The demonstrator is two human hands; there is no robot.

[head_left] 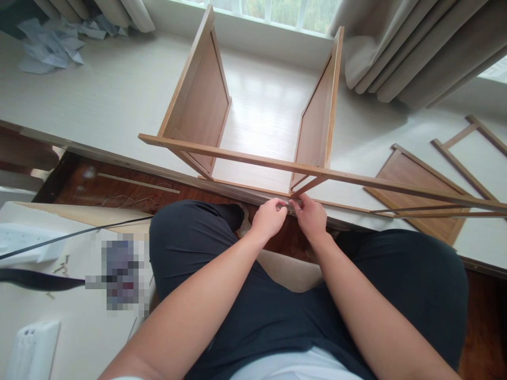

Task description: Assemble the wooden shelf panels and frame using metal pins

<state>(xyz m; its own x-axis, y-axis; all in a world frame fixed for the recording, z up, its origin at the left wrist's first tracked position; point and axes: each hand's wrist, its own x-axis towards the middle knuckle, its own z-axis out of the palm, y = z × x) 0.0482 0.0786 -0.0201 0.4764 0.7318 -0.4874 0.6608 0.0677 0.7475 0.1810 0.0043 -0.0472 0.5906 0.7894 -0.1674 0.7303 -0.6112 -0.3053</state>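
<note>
A wooden frame with two upright panels, a left panel and a right panel, stands on the pale ledge. Its lower rail runs along the ledge's front edge. My left hand is closed in a pinch just below that rail, and what its fingertips hold, if anything, is too small to name. Close beside it, my right hand is also closed, thumb and forefinger at the rail by the foot of the right panel. Whatever lies between these fingers is hidden.
Another wooden panel and a ladder-like frame lie to the right. Crumpled paper sits at the far left. Several screws, a power strip and a white device are on the left table. Curtains hang behind.
</note>
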